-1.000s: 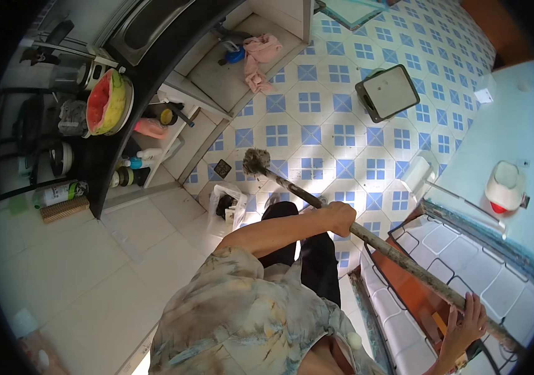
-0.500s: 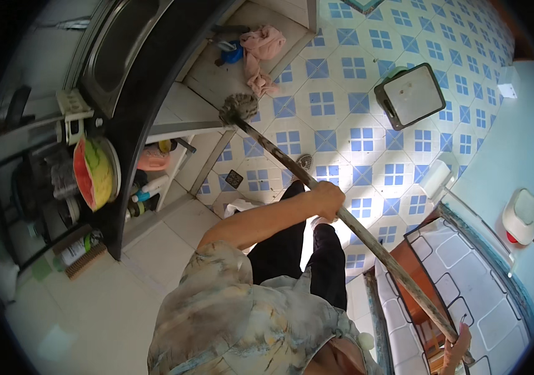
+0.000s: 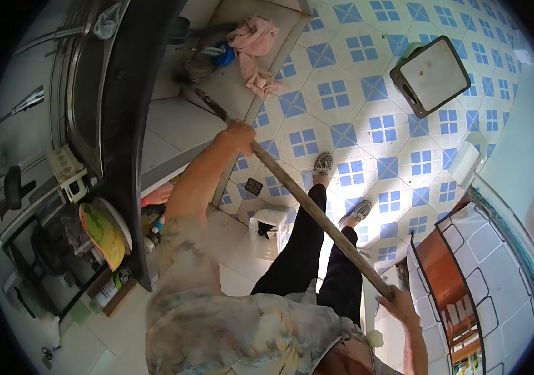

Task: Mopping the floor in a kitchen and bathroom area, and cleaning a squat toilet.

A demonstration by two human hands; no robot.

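Note:
A mop [image 3: 307, 203] with a long worn wooden handle slants across the view from lower right to upper left. My left hand [image 3: 237, 136] is closed round its shaft near the head end. At the other end, my right hand [image 3: 398, 304] grips the handle close to its tip. The grey mop head [image 3: 186, 74], dim and partly shaded, is in the recess under the dark counter [image 3: 131, 112]. Close by it on the recess floor lie a pink cloth [image 3: 254, 37] and a blue object [image 3: 223, 54].
A dark-rimmed rectangular tray or board [image 3: 432, 76] lies on the blue-and-white tiled floor. A small white bin [image 3: 267, 234] stands beside my left leg, near a floor drain [image 3: 253, 187]. Cut watermelon [image 3: 101, 234] rests at the left. A table with a white cover [image 3: 492, 275] is at right.
The mop head has moved left, into the recess under the counter. My left hand went up and left; my right hand came up and inward. My feet now show more fully.

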